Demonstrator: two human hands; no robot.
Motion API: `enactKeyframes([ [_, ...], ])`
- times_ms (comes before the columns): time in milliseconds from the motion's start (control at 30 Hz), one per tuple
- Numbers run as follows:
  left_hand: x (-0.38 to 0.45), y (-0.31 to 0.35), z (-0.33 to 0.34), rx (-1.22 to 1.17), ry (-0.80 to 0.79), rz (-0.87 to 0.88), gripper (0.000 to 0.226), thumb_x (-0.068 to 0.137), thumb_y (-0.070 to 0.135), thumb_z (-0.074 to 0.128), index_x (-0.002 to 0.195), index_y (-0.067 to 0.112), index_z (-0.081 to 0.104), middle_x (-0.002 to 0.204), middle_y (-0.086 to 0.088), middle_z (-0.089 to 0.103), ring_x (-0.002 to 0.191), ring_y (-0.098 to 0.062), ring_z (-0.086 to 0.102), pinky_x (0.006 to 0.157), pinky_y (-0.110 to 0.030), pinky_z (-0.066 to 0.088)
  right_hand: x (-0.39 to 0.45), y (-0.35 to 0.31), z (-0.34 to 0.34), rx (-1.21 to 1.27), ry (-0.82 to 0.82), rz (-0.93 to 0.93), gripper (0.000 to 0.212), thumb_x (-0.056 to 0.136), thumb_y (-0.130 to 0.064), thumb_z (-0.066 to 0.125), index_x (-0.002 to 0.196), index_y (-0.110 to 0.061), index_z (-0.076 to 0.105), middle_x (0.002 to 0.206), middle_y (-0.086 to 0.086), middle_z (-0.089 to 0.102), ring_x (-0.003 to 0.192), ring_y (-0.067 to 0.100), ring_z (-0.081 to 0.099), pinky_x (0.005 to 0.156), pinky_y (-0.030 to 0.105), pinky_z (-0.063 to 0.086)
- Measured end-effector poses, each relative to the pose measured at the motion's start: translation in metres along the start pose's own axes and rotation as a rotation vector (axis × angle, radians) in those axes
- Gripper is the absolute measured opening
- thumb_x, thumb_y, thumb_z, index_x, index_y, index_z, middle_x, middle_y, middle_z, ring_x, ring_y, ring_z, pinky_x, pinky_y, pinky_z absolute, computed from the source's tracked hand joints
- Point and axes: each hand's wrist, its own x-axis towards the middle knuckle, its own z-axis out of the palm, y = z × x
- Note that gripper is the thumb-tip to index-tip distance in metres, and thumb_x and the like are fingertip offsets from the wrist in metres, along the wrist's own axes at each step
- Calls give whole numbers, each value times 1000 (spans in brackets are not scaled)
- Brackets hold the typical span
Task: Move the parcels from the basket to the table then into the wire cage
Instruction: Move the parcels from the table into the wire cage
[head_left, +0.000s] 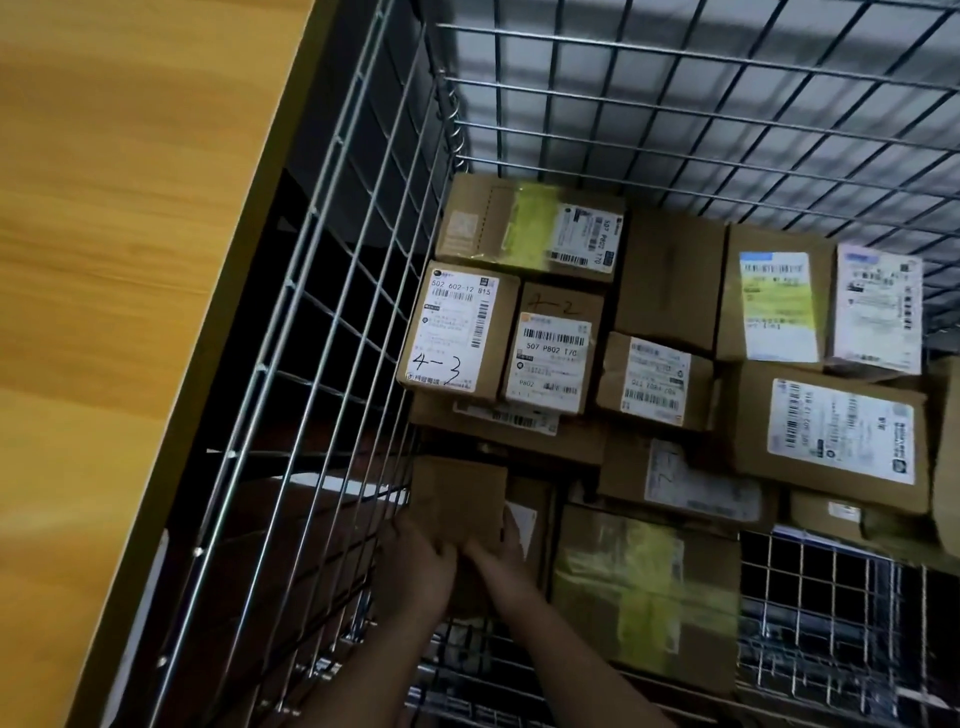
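both hands hold one plain cardboard parcel (457, 499) low in the wire cage (332, 364), the left hand (415, 566) gripping its near left edge and the right hand (501, 553) curled round its near right edge, so neither is nearer. the parcel lies just ahead of the hands, its long axis pointing away from the person, along the cage's left wall. labelled parcels, one marked 4-3 (457, 332), are stacked beyond; the wooden bench (104, 260) stands left, outside.
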Motion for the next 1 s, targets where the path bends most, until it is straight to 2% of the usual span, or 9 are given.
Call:
enactKeyframes([
  [133,2,-1,-3,-87,27,71,64,86,24,61,141,11,31,137,-14,42,118,-32,51,90,-35,44,-12,-20,5,4,9,-89,101,53,-56,72,142,-29,33,131,1,55,115,18,56,100,36,48],
  [267,5,-3,-1,-118,37,93,76,84,30,61,146,13,22,139,-15,43,120,-33,50,95,-42,46,-5,-26,7,-70,9,-57,85,83,-36,72,150,-20,22,139,10,49,116,22,54,91,25,43],
  [367,5,-2,-1,-70,32,87,80,86,35,59,149,13,16,144,-16,35,126,-33,44,99,-43,43,-7,-29,9,-104,-10,5,109,69,-61,69,154,-21,14,146,10,42,126,28,49,101,32,43],
  [433,2,1,-4,-33,25,88,81,88,36,58,150,12,13,148,-16,27,131,-33,38,101,-41,40,-10,-33,7,-108,-38,39,114,65,-63,69,154,-19,14,145,12,43,126,30,49,105,41,44],
  [533,-4,7,-12,2,37,120,84,87,34,59,151,13,10,152,-12,19,135,-31,33,102,-39,39,-18,-41,0,-210,-43,21,77,88,-44,63,147,-12,25,140,12,49,122,29,53,103,39,45],
  [600,-12,14,-21,19,37,133,80,86,32,59,149,12,16,151,-11,20,134,-31,32,101,-39,39,-28,-50,-9,-358,-20,14,69,92,-44,58,146,-10,29,141,14,47,123,30,51,100,34,45],
  [800,-54,52,-76,94,5,237,52,93,32,51,137,12,35,136,-11,44,118,-28,51,88,-33,45,-94,-111,-40,-767,217,-162,49,96,-44,46,134,-14,42,132,11,51,116,30,54,92,38,48],
  [900,-92,79,-126,173,61,367,35,95,31,46,127,18,42,120,-7,58,105,-26,61,80,-32,50,-156,-160,-53,-882,371,-313,38,96,-42,47,124,-16,49,124,7,56,111,27,57,89,37,50],
  [1000,-129,103,-178,229,150,478,30,95,34,45,120,18,49,115,-4,61,103,-24,62,83,-33,52,-219,-206,-59,-971,478,-450,31,95,-38,50,119,-18,51,119,4,57,107,23,58,84,35,51],
])
